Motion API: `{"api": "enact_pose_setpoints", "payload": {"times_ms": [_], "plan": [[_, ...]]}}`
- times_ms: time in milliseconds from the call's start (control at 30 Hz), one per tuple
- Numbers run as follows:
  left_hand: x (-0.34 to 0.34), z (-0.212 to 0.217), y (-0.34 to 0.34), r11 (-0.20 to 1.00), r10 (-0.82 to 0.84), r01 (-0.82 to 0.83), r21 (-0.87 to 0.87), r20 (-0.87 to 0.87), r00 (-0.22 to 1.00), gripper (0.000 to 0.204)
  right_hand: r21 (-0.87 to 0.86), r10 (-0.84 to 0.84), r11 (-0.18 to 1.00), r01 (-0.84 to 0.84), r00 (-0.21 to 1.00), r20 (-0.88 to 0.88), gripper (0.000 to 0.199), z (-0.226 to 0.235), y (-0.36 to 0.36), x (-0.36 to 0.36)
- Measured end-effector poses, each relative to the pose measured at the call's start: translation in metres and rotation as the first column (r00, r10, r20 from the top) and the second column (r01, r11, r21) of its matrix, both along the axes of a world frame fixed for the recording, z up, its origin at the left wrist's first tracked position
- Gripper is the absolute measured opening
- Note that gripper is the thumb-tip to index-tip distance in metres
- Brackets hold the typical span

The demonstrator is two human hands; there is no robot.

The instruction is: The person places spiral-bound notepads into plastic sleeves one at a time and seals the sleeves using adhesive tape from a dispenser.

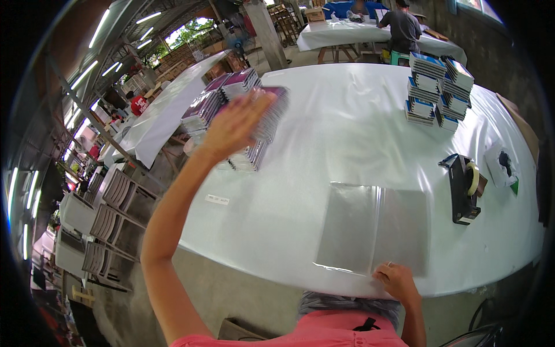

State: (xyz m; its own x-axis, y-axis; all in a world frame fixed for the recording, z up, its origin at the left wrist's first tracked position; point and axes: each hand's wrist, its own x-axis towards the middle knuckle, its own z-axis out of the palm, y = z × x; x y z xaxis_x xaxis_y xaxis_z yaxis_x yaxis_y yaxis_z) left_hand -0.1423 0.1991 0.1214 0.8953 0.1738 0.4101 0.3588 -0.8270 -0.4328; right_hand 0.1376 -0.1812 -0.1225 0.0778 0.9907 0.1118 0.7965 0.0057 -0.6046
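My left hand [240, 121] reaches to the far left of the table, closed on purple-covered spiral notebooks [273, 118]. Both are smeared by motion, so how many it holds cannot be made out. Beside it stand stacks of the same notebooks [202, 110], with white page edges showing. Low on the right, my right hand [398, 281] has its fingers curled and pinched at the near edge of clear plastic sheets [347, 231]. These lie flat in front of me, with a bright seam or overlap down the middle. A ring shows on one finger.
Stacks of blue-covered spiral notebooks [425, 87] stand at the far right. Nearer are a black tape dispenser [462, 188] and a white plastic bag [500, 165]. A small white label [217, 199] lies at left on the white-covered table [277, 220]. Beyond, a person [402, 29] sits at another table.
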Motion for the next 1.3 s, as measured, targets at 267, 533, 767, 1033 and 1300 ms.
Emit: {"api": "enact_pose_setpoints", "payload": {"times_ms": [267,533,767,1033,1300], "plan": [[-0.081,-0.016,0.108,0.957,0.285,-0.287,0.043,0.046,0.957,0.109,-0.090,0.005,0.996,-0.006,1.000,-0.012,0.009,0.007,0.005,-0.008],[-0.082,-0.034,0.105,0.929,0.359,-0.366,0.058,0.102,0.928,0.099,-0.079,-0.026,0.997,0.022,0.998,-0.057,0.007,0.010,0.008,-0.009],[-0.079,-0.043,0.109,0.912,0.402,-0.409,0.010,0.166,0.900,0.097,-0.102,-0.054,0.994,0.046,0.996,-0.077,0.004,0.007,0.008,-0.012],[-0.077,-0.026,0.116,0.950,0.310,-0.304,-0.067,0.136,0.941,0.089,-0.133,-0.039,0.991,0.030,0.997,-0.060,0.007,0.011,0.011,-0.011],[-0.077,-0.029,0.118,0.892,0.441,-0.425,-0.154,0.092,0.893,0.082,-0.136,-0.072,0.989,0.063,0.995,-0.067,0.008,0.007,0.008,-0.011]]}}
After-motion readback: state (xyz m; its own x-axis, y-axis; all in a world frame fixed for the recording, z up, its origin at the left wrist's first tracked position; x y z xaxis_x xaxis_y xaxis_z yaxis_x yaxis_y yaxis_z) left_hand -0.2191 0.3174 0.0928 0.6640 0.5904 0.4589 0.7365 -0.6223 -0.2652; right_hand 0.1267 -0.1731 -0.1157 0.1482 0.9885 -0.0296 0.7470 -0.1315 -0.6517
